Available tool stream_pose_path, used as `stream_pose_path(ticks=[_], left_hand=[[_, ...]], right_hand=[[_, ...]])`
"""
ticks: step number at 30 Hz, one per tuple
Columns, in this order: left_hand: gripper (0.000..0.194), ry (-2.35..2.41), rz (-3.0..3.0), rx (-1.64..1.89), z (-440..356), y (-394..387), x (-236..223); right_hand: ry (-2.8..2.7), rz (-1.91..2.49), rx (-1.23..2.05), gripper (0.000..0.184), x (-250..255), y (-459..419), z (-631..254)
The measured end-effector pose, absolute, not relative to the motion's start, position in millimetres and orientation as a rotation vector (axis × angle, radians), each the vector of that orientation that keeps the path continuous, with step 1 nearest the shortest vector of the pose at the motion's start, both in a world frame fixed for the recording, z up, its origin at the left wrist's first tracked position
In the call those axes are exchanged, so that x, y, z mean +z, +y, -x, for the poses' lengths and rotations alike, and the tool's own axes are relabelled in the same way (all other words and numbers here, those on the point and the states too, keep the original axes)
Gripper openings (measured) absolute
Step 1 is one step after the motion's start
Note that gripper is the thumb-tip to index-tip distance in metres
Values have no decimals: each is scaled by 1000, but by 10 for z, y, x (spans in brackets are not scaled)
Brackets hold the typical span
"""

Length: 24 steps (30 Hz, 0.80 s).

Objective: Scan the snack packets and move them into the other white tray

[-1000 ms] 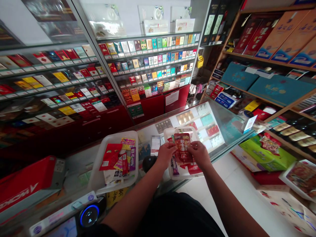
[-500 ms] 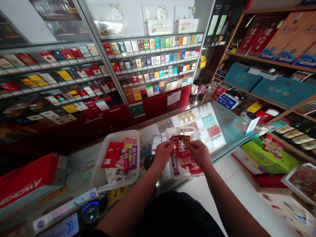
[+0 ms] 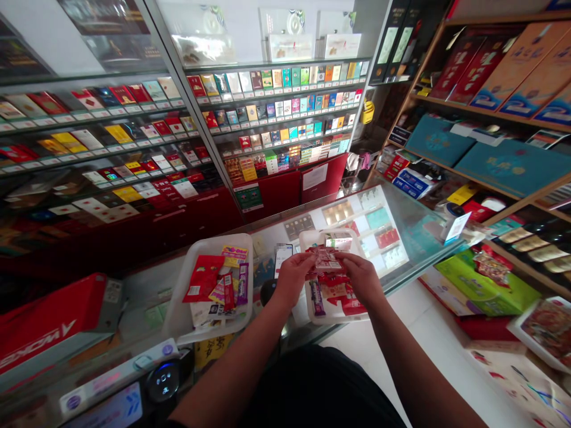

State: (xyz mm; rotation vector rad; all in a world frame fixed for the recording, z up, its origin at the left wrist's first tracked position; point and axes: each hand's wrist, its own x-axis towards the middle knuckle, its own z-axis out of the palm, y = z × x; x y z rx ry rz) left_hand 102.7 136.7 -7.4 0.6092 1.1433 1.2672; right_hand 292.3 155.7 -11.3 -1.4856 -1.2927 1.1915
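Note:
A small shiny red snack packet point(image 3: 325, 260) is stretched between my two hands above the right white tray point(image 3: 304, 239). My left hand point(image 3: 292, 279) pinches its left end with thumb and fingers, and my right hand point(image 3: 363, 276) grips the right end. Beneath the packet, the right tray holds red packets and a purple-wrapped bar point(image 3: 317, 297). To the left, another white tray point(image 3: 178, 306) contains a large red packet point(image 3: 204, 279), a purple bar point(image 3: 242, 284) and other colourful wrapped snacks. A phone point(image 3: 282, 254) with a lit screen lies between the trays.
Both trays rest on a glass display counter point(image 3: 401, 208). A red box point(image 3: 53, 327) and a device with a round dial point(image 3: 164, 380) are at the left. Shelves of small packs stand beyond. A green box point(image 3: 486, 279) is on the right, below wooden shelving point(image 3: 464, 169).
The red packet has tilted, from its printed dark face showing to a paler, glossier face. Both hands still hold it in nearly the same place.

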Motion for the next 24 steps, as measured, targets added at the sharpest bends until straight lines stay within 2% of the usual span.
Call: stream_pose_path(ticks=[7,13,18,24], left_hand=[[51,1076,-605,1303,-1026,1368,-123],[48,1128,-594,1317,-945,1358,-145],[43,1115,-615,1175,-942,1234,-113],[20,1195,-702,1215,-875,1181,-163]], right_hand=[[-1096,1394,1271,38,-131,1563,-2813],[-955,1260,1383,56,-115,1589,-2707],[-868,1161,1402,49,-182,1627,-2622],[-899,1153,1454,35,-191,1617,-2584]])
